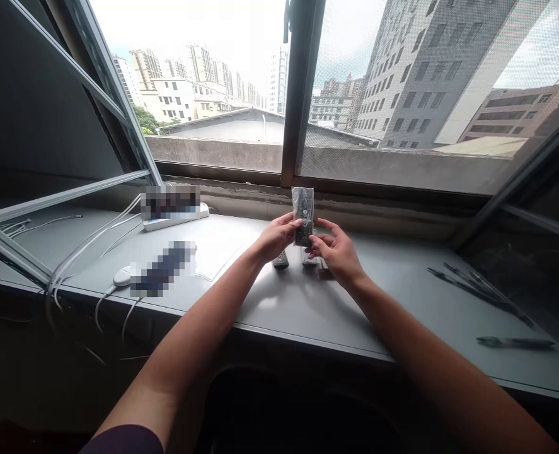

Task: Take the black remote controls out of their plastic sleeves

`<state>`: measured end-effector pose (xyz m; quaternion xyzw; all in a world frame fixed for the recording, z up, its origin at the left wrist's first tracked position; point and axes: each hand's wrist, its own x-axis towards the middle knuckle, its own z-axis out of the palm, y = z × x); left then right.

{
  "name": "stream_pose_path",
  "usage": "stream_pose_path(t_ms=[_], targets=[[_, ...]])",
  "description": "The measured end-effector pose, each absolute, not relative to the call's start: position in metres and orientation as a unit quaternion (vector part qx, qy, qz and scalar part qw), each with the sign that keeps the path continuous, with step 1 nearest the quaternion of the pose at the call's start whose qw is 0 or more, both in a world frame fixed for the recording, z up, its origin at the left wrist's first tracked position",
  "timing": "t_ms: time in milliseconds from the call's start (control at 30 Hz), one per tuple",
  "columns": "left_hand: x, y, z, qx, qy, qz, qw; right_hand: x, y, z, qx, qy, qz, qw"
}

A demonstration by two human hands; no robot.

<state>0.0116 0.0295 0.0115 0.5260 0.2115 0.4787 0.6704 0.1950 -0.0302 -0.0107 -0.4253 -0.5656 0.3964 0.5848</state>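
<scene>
Here, both hands (278, 239) (340, 255) grip a bagged remote (304, 208) above the grey desk (279, 309); a window (300, 113) stands behind.

Grey desk (414, 277), white cables (72, 252) — tall building (404, 82) outside

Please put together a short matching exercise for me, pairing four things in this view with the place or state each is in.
Things:
1. Bagged remote
2. Dark cables
3. Green pen-like item
4. White round cable end

Places or states:
A. On the right part of the desk, close to its front edge
B. On the left part of the desk
C. In a loose bunch on the right part of the desk
D. Held up by the left hand, with the right hand at its lower end

Right pairs: 1-D, 2-C, 3-A, 4-B
</scene>
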Motion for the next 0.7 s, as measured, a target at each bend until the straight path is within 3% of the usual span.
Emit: stream_pose_path(t_ms=[200, 400, 600, 700], targets=[[0.006, 0.036, 0.007, 0.604, 0.256, 0.469, 0.592, 0.195, -0.032, -0.009, -0.443, -0.584, 0.382, 0.562], [0.003, 0.041, -0.002, 0.646, 0.318, 0.462, 0.518, 0.2, -0.038, -0.004, -0.515, -0.648, 0.272, 0.492], [0.004, 0.04, -0.011, 0.722, 0.451, 0.44, 0.287, 0.206, -0.032, -0.008, -0.556, -0.69, 0.209, 0.414], [0.006, 0.036, -0.011, 0.75, 0.452, 0.414, 0.248, 0.207, -0.031, -0.01, -0.554, -0.701, 0.202, 0.4]])
